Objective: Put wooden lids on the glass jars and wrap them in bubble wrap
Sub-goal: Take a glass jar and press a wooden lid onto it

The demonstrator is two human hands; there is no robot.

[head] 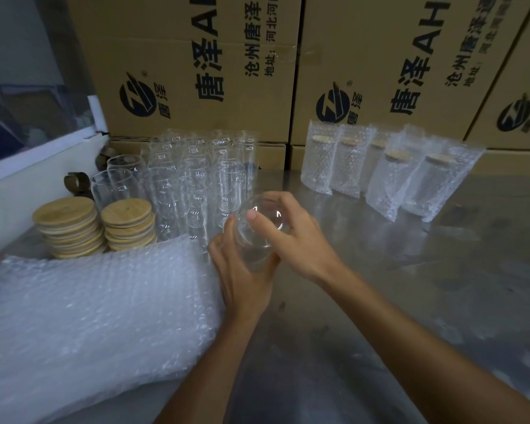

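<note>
Stacked cardboard boxes (196, 71) printed with dark Chinese lettering and a round logo wall off the back of a dull steel table (410, 286), from eleven o'clock round to two.

At the far left, about nine o'clock, two stacks of wooden lids (95, 224) stand side by side, touching or nearly so, with a couple of dark tape rolls (77, 182) just behind them. Below the lids, filling the seven to eight o'clock corner, lies a thick pile of bubble wrap (89, 316); its near edge runs off the bottom left of the view.

Behind the pile, around eleven to twelve o'clock, a crowd of empty glass jars (196, 179) stands upright in close rows, mouths open, none capped.

Near the centre, both hands meet on one bare glass jar (257, 231), tilted with its open mouth toward the camera and lifted, it seems, just off the table, though the clear glass makes that hard to judge. Left hand (242, 270) cups the jar's lower body from beneath, fingers curled round it. Right hand (291, 231) grips the upper part from the right, thumb laid across the rim and fingers wrapped behind.

At one to two o'clock, five wrapped jars (389, 172) stand upright in bubble sleeves, each showing a wooden lid through the plastic, close together in a loose row before the boxes.
</note>
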